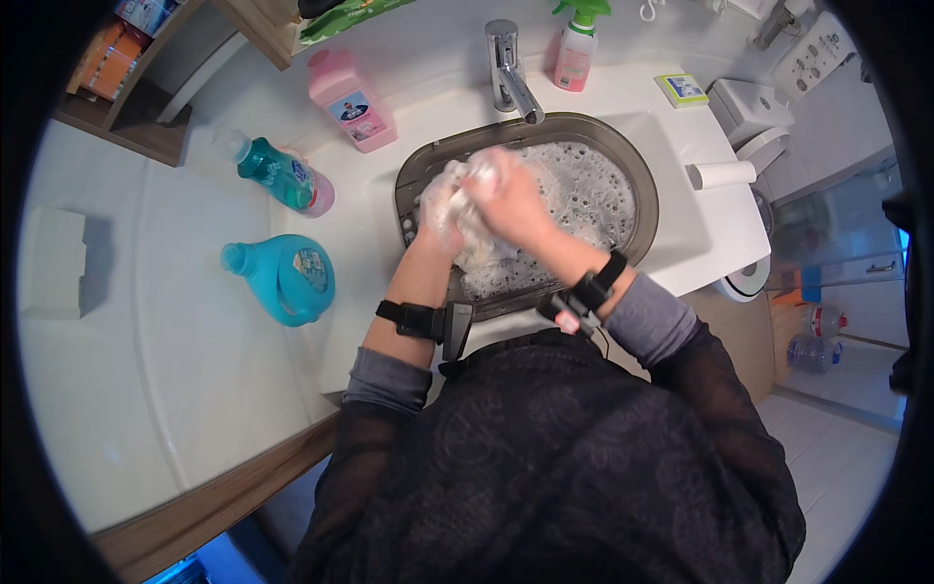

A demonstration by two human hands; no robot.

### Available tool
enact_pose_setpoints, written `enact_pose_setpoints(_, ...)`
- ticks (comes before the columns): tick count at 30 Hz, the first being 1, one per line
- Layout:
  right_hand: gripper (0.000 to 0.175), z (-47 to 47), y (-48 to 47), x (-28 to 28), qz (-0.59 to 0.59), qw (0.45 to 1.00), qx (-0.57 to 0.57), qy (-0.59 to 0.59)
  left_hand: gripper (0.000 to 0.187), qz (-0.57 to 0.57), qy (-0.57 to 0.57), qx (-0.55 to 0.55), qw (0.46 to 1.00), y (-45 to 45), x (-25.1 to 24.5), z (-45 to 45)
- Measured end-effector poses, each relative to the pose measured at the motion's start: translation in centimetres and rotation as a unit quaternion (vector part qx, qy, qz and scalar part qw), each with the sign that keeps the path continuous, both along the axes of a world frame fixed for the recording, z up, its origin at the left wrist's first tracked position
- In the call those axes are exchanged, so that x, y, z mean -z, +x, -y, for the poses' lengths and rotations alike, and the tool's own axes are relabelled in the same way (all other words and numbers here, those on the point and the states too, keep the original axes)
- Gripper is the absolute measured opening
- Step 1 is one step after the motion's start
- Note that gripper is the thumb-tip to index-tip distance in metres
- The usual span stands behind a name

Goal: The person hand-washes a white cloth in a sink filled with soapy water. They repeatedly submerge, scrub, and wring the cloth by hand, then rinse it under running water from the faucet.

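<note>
A grey plastic basin point(648, 197) sits in the white sink, holding soapy water point(584, 190) with foam and bubbles. Over its left half, my left hand point(440, 208) grips a wet, whitish cloth point(478, 237) covered in suds. My right hand point(507, 193) is closed on the upper part of the same cloth, close against the left. Both hands are blurred and foamy, so single fingers are hard to make out. The cloth's lower part hangs down to the foam.
A chrome faucet point(514, 80) rises behind the basin. Around it stand a pink bottle point(354, 102), a green-topped spray bottle point(575, 62), a teal bottle point(284, 179) and a blue detergent jug point(292, 281). A yellow-green packet point(682, 90) lies at the right on the white counter point(357, 226).
</note>
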State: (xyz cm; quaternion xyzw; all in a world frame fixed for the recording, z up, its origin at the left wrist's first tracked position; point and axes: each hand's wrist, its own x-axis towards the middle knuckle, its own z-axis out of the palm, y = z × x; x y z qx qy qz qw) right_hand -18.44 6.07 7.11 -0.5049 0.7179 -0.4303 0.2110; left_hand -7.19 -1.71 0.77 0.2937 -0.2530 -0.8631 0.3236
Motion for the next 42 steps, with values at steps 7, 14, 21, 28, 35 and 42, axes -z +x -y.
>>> enact_pose_setpoints(7, 0.037, 1.3, -3.1, 5.0, 0.275, 0.959, 0.068, 0.012, 0.052, -0.023, -0.125, 0.139, 0.982, 0.7, 0.0, -0.5)
enact_pose_setpoints(14, 0.033, -0.7, -7.8, 6.2, 0.754, 0.654, -0.017, -0.059, 0.041, 0.071, -0.097, 0.182, 0.976, 3.3, -2.9, 2.0)
enact_pose_setpoints(21, 0.032, -1.7, -8.5, 6.0, 0.754, 0.649, -0.086, -0.046, 0.045, 0.078, -0.229, 0.211, 0.947, 3.8, -3.3, 1.8)
enact_pose_setpoints(28, 0.045, -3.6, -5.9, 4.9, 0.634, 0.752, -0.150, 0.100, 0.047, 0.008, -0.259, 0.177, 0.950, 2.9, -4.6, 1.8)
enact_pose_setpoints(35, 0.036, -2.7, -5.6, 3.1, 0.545, 0.837, 0.011, -0.048, 0.044, 0.176, -0.122, 0.173, 0.961, 2.9, -4.2, 2.5)
enact_pose_setpoints(42, 0.032, -0.9, -0.8, 1.1, -0.034, 0.988, -0.071, -0.133, 0.028, 0.015, -0.044, 0.087, 0.995, 0.0, 0.0, 1.0)
